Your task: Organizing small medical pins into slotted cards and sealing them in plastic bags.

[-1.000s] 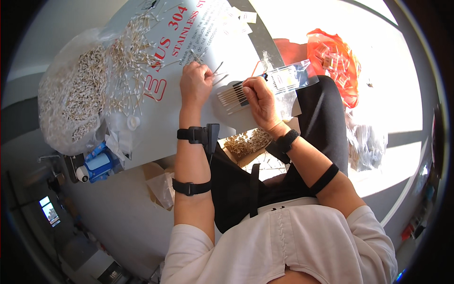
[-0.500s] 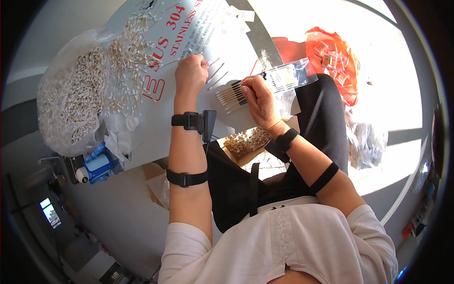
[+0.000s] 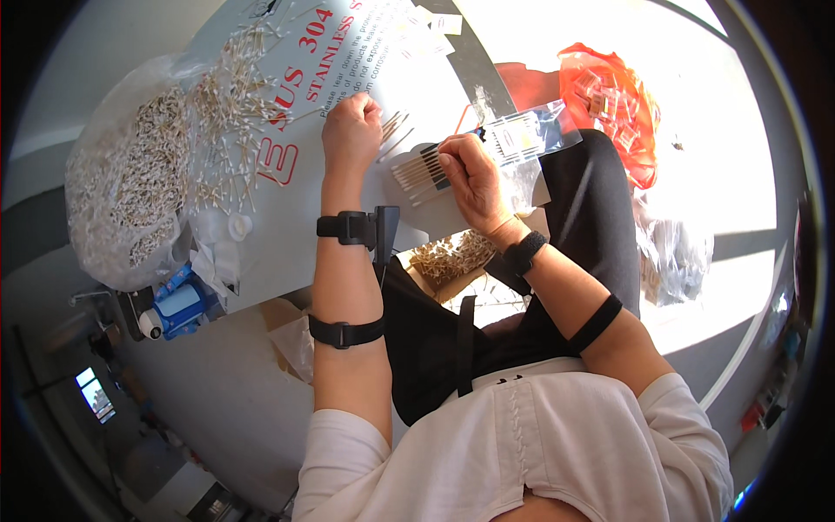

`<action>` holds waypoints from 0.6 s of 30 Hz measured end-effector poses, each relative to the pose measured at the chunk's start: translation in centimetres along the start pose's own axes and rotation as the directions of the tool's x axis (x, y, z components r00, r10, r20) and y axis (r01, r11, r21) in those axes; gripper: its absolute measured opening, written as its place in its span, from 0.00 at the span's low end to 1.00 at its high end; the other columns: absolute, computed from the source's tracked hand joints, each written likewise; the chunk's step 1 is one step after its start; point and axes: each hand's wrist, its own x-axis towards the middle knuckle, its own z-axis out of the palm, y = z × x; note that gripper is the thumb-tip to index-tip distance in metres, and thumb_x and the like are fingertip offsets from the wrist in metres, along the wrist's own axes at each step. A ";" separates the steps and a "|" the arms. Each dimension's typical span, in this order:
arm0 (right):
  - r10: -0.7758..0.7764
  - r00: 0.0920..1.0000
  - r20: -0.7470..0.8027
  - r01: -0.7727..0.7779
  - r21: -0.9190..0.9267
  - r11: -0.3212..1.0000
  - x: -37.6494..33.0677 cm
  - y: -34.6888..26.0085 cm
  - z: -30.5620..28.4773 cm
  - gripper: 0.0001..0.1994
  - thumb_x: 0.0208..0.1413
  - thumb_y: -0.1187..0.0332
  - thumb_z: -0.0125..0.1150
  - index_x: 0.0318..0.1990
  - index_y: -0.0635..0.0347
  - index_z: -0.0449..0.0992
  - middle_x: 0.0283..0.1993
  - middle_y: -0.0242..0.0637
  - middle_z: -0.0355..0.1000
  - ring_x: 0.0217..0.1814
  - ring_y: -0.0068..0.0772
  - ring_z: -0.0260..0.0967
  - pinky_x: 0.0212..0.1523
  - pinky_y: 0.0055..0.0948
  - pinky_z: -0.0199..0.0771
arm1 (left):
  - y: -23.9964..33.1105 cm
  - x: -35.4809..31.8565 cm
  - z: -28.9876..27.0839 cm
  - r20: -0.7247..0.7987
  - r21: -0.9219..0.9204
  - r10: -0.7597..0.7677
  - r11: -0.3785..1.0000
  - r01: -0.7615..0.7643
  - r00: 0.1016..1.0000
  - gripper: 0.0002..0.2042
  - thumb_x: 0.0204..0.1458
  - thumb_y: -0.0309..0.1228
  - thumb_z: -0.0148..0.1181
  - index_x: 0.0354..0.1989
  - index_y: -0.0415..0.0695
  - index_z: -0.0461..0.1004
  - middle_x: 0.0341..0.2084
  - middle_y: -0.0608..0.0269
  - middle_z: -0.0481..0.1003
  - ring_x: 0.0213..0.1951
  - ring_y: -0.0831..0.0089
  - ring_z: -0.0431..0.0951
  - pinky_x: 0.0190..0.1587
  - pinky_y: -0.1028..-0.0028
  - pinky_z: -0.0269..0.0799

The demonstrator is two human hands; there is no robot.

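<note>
My right hand is closed at the near side of a flat row of cotton swabs, its thumb and fingertips pressed together at the row's edge. Beyond the knuckles, a clear plastic bag stretches to the right, with dark-and-light stripes showing in it. My left hand hovers over the metal sheet, fingers pinched; whatever is between them is hidden. Just right of it, a few loose cotton swabs lie slanted side by side on the sheet.
A heap of cotton swabs spreads left, beside a big clear bag full of them. The printed metal sheet is the worktop. A red bag of small packs is at right, a box of swabs below the edge, a blue-and-white bottle lower left.
More loose swabs lie together beside my left hand, which has shifted slightly up. My right hand, the swab row and the clear bag have moved a little up and left.
</note>
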 end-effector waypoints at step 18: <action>0.001 1.000 -0.014 -0.002 -0.010 1.000 0.0 0.1 -0.1 0.03 0.60 0.72 0.54 0.39 0.62 0.69 0.37 0.43 0.69 0.38 0.44 0.70 0.41 0.33 0.71 | 0.1 -3.2 0.6 -0.134 0.125 0.116 0.987 -0.099 0.984 0.05 0.43 0.27 0.65 0.27 0.42 0.76 0.29 0.62 0.74 0.37 0.64 0.75 0.40 0.66 0.72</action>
